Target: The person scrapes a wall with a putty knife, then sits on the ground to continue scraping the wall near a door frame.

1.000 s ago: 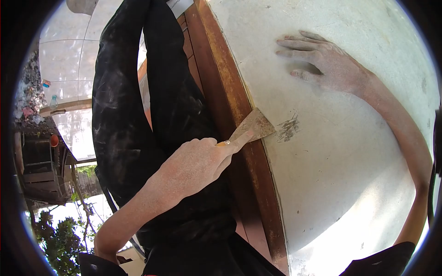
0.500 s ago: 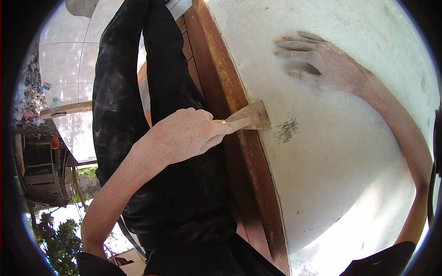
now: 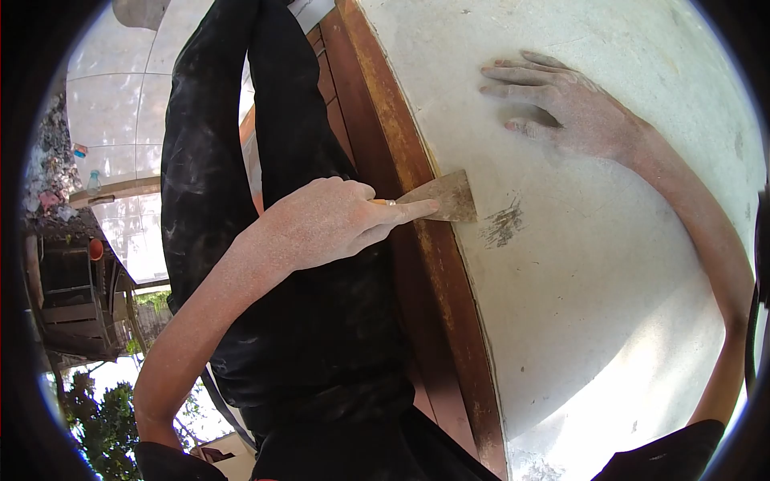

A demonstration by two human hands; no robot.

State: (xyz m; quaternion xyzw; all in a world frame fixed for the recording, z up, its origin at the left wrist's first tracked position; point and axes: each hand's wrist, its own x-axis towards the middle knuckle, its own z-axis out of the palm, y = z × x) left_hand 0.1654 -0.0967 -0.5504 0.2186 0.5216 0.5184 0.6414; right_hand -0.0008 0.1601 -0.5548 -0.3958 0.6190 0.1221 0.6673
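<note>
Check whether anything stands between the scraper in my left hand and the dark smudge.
Nothing visible does: only a narrow strip of the pale surface separates the scraper in your left hand from the dark smudge. Your right hand rests outside that gap.

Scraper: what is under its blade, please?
The blade is over the brown edge and pale surface. Both show around it; the part directly beneath is covered, so any marks there cannot be seen.

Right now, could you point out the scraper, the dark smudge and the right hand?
Scraper (image 3: 455, 196): head view, on the middle of its flat blade.
Dark smudge (image 3: 504, 224): head view, on the middle of its streaks.
Right hand (image 3: 589, 118): head view, on the back of the hand.
</note>
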